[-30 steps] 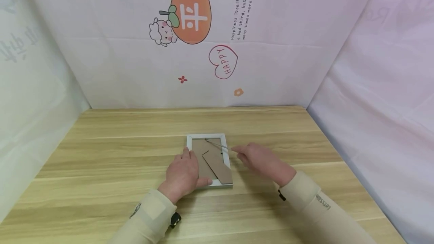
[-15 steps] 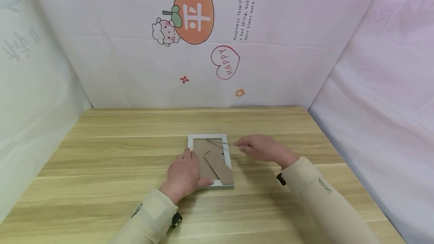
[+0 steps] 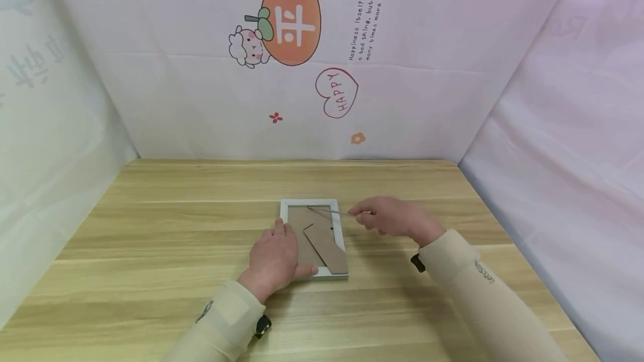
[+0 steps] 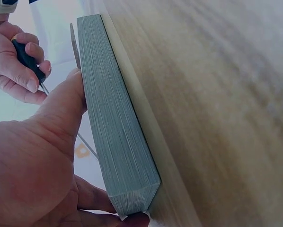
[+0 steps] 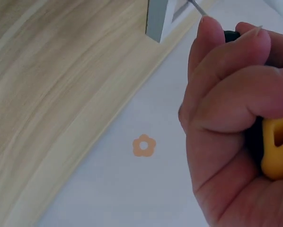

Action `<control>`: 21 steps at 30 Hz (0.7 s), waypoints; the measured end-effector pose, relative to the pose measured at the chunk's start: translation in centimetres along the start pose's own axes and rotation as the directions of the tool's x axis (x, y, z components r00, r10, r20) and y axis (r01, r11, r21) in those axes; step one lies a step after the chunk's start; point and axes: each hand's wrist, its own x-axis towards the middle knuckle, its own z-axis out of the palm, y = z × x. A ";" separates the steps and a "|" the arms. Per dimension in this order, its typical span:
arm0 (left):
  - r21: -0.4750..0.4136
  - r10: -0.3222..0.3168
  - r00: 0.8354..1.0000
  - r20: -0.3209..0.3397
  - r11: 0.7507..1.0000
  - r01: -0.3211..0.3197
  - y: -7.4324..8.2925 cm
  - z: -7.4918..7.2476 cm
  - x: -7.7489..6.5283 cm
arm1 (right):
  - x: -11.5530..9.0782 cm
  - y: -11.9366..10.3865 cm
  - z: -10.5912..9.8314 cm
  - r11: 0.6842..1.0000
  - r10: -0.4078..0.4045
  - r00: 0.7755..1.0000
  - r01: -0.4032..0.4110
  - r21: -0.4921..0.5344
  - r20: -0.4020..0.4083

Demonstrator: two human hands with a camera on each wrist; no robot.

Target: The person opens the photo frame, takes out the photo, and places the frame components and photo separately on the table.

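A picture frame lies face down on the table, its silvery-white border around a brown backing board. A slanted easel leg lies flat on that board. My left hand holds the frame at its near left corner, thumb on the near border; in the left wrist view a fingertip wraps the corner. My right hand grips a screwdriver with a dark green and yellow handle. Its thin metal shaft crosses the right border, with the tip at the backing's far edge beside a small dark tab.
The wood-grain table runs back to a white printed cloth, with cloth walls on both sides. Another small dark tab shows at the backing's right edge. A black band sits at the left cuff.
My right hand has shifted slightly away from me, and the screwdriver shaft lies flatter across the frame. The tip stays at the far edge. My left hand keeps its hold.
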 end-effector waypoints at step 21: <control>0.017 0.000 1.000 -0.004 1.000 0.000 0.4 -0.1 -0.5 | -1.6 1.1 4.2 0.893 -0.296 0.916 0.164 -0.419 -0.272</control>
